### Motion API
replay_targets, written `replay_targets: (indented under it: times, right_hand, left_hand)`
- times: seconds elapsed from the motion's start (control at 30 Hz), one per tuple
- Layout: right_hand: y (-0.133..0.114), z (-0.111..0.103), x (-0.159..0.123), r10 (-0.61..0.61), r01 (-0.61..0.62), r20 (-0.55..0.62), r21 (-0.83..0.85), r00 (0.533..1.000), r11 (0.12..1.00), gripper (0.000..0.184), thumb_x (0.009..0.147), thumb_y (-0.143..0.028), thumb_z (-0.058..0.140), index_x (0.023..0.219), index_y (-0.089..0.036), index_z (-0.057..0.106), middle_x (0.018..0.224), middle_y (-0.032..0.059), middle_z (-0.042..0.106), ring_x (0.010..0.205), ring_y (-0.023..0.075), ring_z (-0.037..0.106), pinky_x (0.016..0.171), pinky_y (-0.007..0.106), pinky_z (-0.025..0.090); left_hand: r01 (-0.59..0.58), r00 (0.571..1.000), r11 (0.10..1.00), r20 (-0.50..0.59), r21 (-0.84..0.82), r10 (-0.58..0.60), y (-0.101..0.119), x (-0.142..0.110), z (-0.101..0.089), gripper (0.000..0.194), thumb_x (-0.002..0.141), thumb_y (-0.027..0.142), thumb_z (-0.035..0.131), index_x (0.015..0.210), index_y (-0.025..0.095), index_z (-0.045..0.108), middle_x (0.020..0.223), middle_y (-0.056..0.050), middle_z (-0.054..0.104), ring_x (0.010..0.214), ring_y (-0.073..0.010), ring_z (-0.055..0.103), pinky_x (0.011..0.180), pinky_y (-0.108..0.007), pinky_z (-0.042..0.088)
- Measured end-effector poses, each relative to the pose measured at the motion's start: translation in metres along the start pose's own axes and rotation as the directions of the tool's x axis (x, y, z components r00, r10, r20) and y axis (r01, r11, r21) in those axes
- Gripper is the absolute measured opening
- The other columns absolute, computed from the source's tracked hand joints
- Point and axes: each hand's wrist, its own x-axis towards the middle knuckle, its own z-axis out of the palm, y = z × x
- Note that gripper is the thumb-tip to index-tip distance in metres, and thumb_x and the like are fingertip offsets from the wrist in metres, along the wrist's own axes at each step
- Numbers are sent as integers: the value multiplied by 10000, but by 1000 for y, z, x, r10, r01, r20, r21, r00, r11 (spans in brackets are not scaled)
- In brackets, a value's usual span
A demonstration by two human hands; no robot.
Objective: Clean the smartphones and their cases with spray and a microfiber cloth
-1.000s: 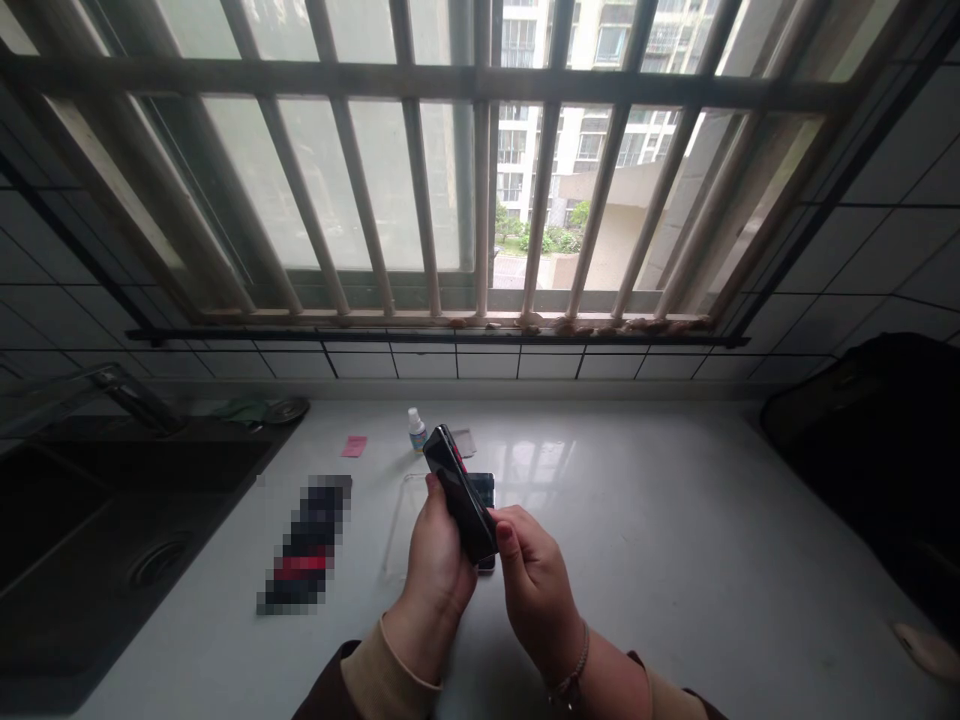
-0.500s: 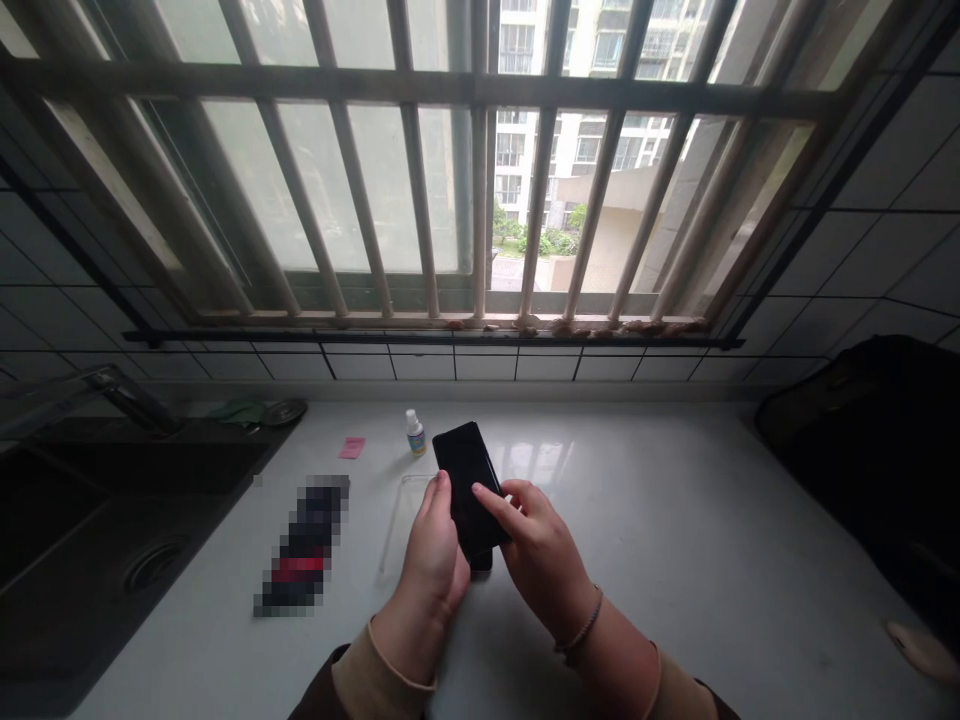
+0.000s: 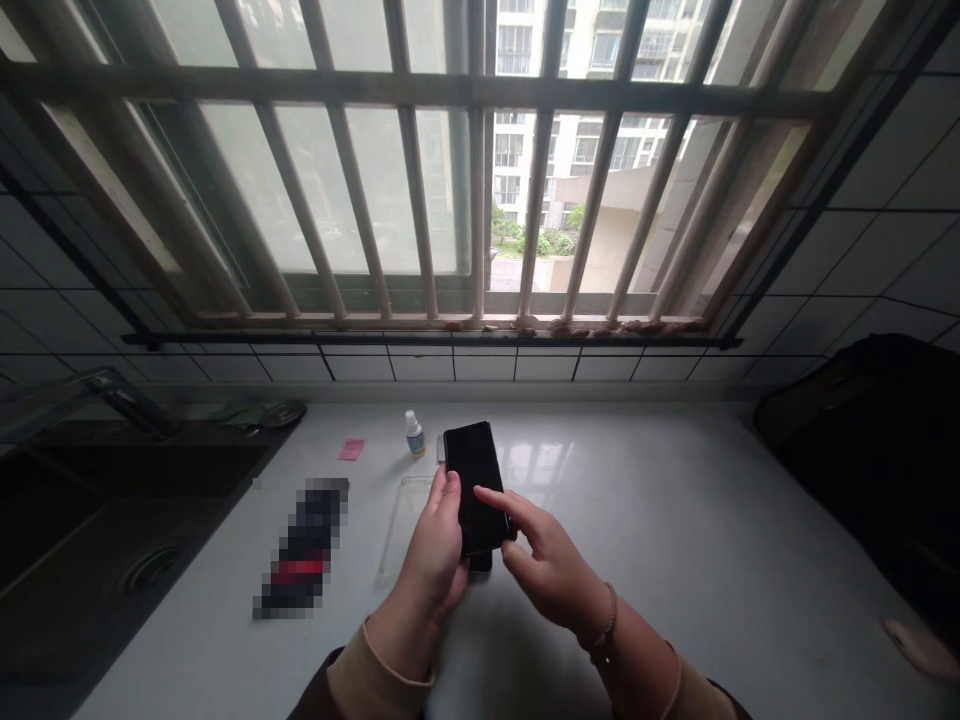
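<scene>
My left hand (image 3: 429, 545) is wrapped around the left side of a black smartphone (image 3: 476, 460), thumb along its edge. The phone is held up over the counter with its dark screen facing me. My right hand (image 3: 551, 560) has its index finger stretched over the screen, the tip at or very near the glass. Its thumb is apart, near the lower right corner, and the other fingers are bent. Below the phone, the end of another dark object (image 3: 481, 563) shows; the rest is hidden. A clear phone case (image 3: 390, 535) lies left of my left hand, partly covered.
A small white-capped bottle (image 3: 415, 438) stands behind the case, with a pink paper note (image 3: 351, 449) to its left. A blurred-out dark item (image 3: 304, 545) lies further left, beside the sink (image 3: 97, 590). A black bag (image 3: 862, 450) sits at the right; a barred window (image 3: 476, 200) is ahead.
The phone has shifted slightly right and turned more upright, uncovering a pale edge behind it. My right hand has moved right and loosened, its index finger still over the screen.
</scene>
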Motion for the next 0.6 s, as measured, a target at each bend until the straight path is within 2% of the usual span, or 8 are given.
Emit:
replay_targets:
  times: [0.07,0.13,0.17,0.23,0.37,0.43,0.53,0.6]
  right_hand:
    - [3,1,1,136,-129,-69,99,988,987,304,987,-319,600,1239,-226,743,1133,90,769,999,255,716,860,383,590]
    - [8,4,2,228,-204,-155,158,961,966,300,995,-457,623,1066,-200,763,961,75,771,863,234,713,768,347,583]
    - [10,5,2,245,-214,-188,175,951,961,317,984,-490,639,1040,-198,751,913,65,759,826,225,703,741,336,576]
    - [13,8,1,241,-197,-224,199,944,960,345,984,-510,639,1119,-202,716,864,47,729,787,212,683,710,323,568]
    - [9,4,-1,190,-131,-332,193,924,972,442,1003,-489,612,1341,-204,600,820,22,675,715,183,638,676,305,565]
    - [6,-4,0,177,-111,-385,188,906,976,512,1006,-468,602,1437,-206,516,849,29,686,697,180,633,659,302,565]
    - [8,-23,3,212,-147,-398,188,893,971,675,989,-436,608,1575,-217,354,877,40,735,676,206,669,621,324,575]
    - [15,-36,5,237,-189,-392,157,889,969,724,957,-408,641,1589,-202,357,844,39,757,660,227,696,607,343,586]
  left_hand:
    - [-3,1000,1000,9,11,3,-3,-1,1,453,979,382,670,1420,288,621,1362,-115,700,1190,-255,709,947,-344,608]
    - [7,999,1000,34,25,-8,-6,-2,2,444,973,396,679,1404,303,634,1376,-105,696,1187,-247,713,940,-329,608]
    - [11,999,1000,47,26,-13,-7,-2,2,449,971,403,681,1406,304,632,1372,-104,699,1176,-246,719,939,-332,610]
    - [11,999,1000,41,6,-11,-8,-1,2,457,979,400,669,1420,292,618,1341,-108,716,1148,-245,732,942,-349,611]
    - [14,999,998,-42,-62,-17,2,4,-1,444,1005,349,626,1438,264,579,1260,-118,752,1074,-239,762,917,-384,623]
    - [-8,997,998,-83,-66,3,8,8,-4,417,1013,356,612,1418,262,579,1190,-116,773,993,-240,784,875,-408,638]
    - [-112,985,993,-137,-44,105,18,15,-12,363,1029,377,581,1372,256,586,1072,-102,792,889,-238,797,832,-433,650]
    - [-175,973,984,-163,-39,166,22,20,-17,339,1029,364,580,1348,249,584,1037,-95,792,859,-232,797,817,-432,653]
